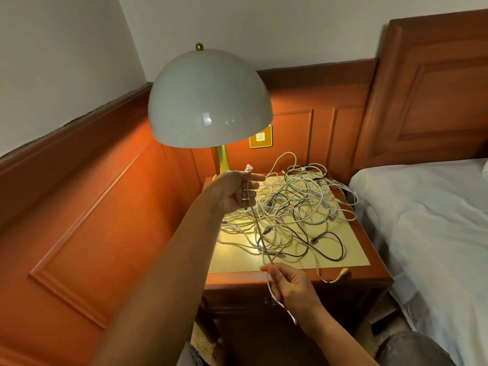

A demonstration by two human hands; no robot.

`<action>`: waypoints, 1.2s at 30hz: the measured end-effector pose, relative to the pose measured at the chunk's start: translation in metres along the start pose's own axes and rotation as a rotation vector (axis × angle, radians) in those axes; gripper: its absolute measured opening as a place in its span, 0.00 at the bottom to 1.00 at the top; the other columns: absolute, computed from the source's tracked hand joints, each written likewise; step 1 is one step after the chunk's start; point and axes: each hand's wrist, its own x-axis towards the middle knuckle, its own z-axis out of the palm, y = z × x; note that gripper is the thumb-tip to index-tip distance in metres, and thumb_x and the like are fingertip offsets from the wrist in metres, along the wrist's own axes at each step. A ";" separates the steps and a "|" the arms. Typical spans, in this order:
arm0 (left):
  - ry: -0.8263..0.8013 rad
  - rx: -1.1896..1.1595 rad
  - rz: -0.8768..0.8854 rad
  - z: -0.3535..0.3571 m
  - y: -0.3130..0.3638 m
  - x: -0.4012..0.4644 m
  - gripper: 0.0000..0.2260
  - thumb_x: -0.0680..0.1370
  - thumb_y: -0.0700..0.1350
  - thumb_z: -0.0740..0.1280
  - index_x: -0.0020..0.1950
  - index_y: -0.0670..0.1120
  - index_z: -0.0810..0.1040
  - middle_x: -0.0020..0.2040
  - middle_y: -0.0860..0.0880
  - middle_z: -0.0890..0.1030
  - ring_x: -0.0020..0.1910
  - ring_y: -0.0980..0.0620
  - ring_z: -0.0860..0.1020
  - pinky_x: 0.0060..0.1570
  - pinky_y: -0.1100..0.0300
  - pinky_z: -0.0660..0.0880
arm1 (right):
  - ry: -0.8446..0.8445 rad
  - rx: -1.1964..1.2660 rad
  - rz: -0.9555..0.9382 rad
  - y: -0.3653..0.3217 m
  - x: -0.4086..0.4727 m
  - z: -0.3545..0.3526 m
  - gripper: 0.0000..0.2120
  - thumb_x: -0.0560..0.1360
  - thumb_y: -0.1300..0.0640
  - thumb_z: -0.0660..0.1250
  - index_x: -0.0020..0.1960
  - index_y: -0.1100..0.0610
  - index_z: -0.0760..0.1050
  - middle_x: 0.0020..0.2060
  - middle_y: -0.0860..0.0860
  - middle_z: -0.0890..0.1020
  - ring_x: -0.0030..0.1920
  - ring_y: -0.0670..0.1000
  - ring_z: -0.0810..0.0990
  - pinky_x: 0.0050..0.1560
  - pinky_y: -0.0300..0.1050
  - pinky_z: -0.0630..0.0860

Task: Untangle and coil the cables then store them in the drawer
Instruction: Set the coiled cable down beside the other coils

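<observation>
You have one white cable (260, 233) stretched between your two hands. Your left hand (235, 194) is raised above the back left part of the nightstand (375, 270) and its fingers are curled around the cable close to the plug end (248, 169), which stands up just above the fingers. Your right hand (290, 283) is lower and nearer to you, in front of the nightstand edge, and it pinches the same cable between thumb and fingers. So the held piece runs on a slope, from up and far on the left side down and toward you on the right side. Below your right hand the cable goes on downward and out of clear view, so I cannot tell where its other end is.

The pile of cables (290, 207) lies on the top of the nightstand, to the right of the held line and beyond your right hand. White, green and black cables are crossed there. The held cable passes over the left edge of this pile, and I cannot tell if it is free from it.

I think the left hand should be the fixed point and the right hand should bring the loose length to it for coiling. The drawer (237, 299) front is just under your right hand and it looks closed.
</observation>
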 end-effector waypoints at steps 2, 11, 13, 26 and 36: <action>-0.035 0.011 0.020 0.003 0.001 -0.003 0.16 0.84 0.43 0.54 0.50 0.38 0.80 0.30 0.48 0.78 0.28 0.54 0.76 0.30 0.62 0.77 | -0.013 0.075 0.056 0.003 0.001 0.000 0.13 0.82 0.53 0.57 0.57 0.54 0.79 0.28 0.53 0.73 0.26 0.47 0.67 0.29 0.40 0.65; -0.142 -0.072 0.113 0.004 -0.008 -0.015 0.12 0.82 0.39 0.57 0.50 0.37 0.80 0.30 0.48 0.79 0.27 0.54 0.76 0.30 0.63 0.76 | -0.142 0.296 0.212 -0.004 0.018 -0.020 0.12 0.78 0.58 0.63 0.52 0.66 0.80 0.30 0.54 0.73 0.28 0.48 0.67 0.26 0.39 0.64; -0.130 -0.084 0.153 0.005 -0.011 -0.020 0.12 0.82 0.39 0.57 0.48 0.38 0.79 0.28 0.49 0.77 0.25 0.55 0.74 0.27 0.64 0.73 | -0.167 0.321 0.255 -0.004 0.022 -0.026 0.12 0.78 0.57 0.64 0.54 0.65 0.79 0.27 0.51 0.68 0.25 0.47 0.62 0.23 0.38 0.59; -0.141 0.252 0.217 0.023 -0.099 -0.056 0.14 0.81 0.44 0.63 0.39 0.39 0.78 0.28 0.44 0.78 0.24 0.51 0.73 0.27 0.62 0.70 | -0.032 -0.434 0.121 -0.098 0.098 -0.086 0.06 0.79 0.59 0.66 0.48 0.62 0.78 0.30 0.50 0.69 0.26 0.46 0.64 0.26 0.40 0.60; -0.010 0.335 0.116 0.026 -0.122 -0.036 0.16 0.83 0.45 0.58 0.46 0.37 0.79 0.37 0.41 0.83 0.33 0.46 0.81 0.38 0.56 0.77 | 0.030 -0.905 -0.287 -0.157 0.079 -0.059 0.07 0.72 0.55 0.74 0.43 0.59 0.81 0.31 0.48 0.76 0.30 0.45 0.71 0.35 0.40 0.65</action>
